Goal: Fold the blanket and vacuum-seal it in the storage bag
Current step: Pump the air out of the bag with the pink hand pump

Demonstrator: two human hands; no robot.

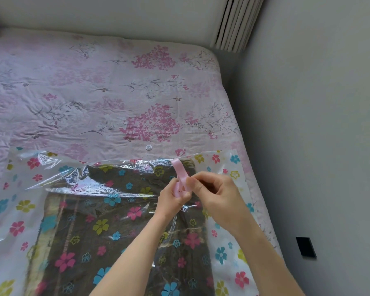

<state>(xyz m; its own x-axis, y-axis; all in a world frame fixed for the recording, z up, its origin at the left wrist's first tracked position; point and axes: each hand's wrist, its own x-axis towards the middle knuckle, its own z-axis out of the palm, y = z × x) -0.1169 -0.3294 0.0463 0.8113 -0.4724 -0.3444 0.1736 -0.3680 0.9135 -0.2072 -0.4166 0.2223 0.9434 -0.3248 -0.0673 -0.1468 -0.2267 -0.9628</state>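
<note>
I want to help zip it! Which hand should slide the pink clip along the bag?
Probably the right hand: it pinches the pink clip's upper part, while the left hand grips it lower down.

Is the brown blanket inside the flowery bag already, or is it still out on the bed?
Inside. The folded blanket lies under the bag's clear flowered plastic, which wrinkles and shines over it.

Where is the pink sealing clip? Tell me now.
In the head view, the pink clip sits right of centre, pinched between the left hand and right hand, above the blanket inside the storage bag.
</note>
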